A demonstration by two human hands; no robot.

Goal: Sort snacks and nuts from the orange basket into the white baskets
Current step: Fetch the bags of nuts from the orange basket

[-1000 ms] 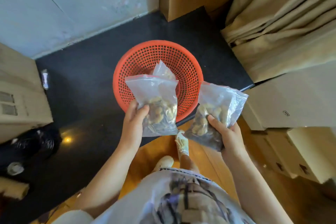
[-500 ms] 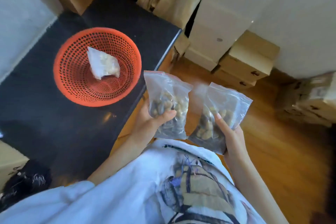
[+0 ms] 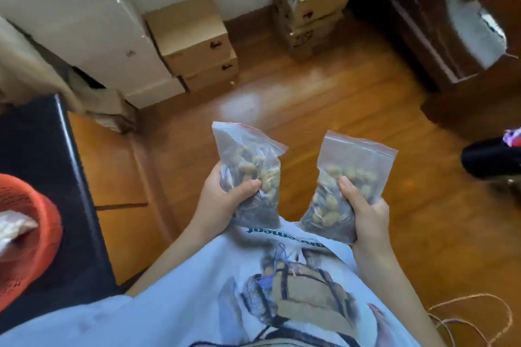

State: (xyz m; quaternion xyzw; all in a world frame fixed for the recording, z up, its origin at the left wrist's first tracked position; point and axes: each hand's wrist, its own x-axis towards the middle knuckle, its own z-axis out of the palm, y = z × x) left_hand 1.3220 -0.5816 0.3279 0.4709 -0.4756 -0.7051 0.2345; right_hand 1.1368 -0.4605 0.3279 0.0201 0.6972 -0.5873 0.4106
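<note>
Clear left bag (image 3: 249, 175) of nuts gripped by left hand (image 3: 225, 197) | right bag (image 3: 342, 189) gripped by right hand (image 3: 366, 214) | orange basket (image 3: 31, 234) at 9 o'clock, on black table (image 3: 42, 149).

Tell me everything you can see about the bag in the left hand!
The bag in the left hand is a small clear plastic zip bag with a thin red strip along its top. Pale, rounded nuts fill its lower half, with darker bits at the bottom, and the top is flat and empty. It stands upright, slightly tilted, above the wooden floor. The left hand grips its lower part, thumb across the front. It touches nothing else.
</note>
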